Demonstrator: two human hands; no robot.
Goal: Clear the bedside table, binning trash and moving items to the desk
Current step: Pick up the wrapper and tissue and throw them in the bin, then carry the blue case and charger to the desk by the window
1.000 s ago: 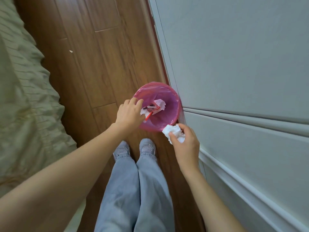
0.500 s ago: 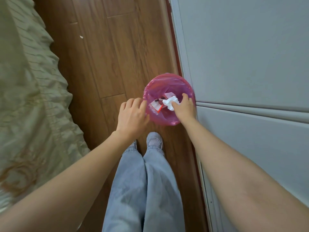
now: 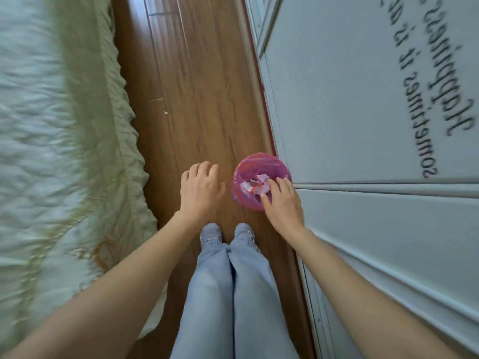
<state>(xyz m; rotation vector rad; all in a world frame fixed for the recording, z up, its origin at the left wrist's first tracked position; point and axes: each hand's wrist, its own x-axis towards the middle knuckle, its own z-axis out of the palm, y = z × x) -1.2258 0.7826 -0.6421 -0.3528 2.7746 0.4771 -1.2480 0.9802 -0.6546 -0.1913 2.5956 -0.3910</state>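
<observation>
Trash (image 3: 255,186) is lying inside the pink bin (image 3: 261,165), directly under the right hand (image 3: 283,203), whose fingers are hanging relaxed and holding nothing; the left hand (image 3: 201,191) is hovering beside the bin, loose and likewise holding nothing.

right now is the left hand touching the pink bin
Apart. The head view shows a strip of bare wood floor between the left hand and the pink bin; its fingers are loosely curled and hold nothing.
</observation>
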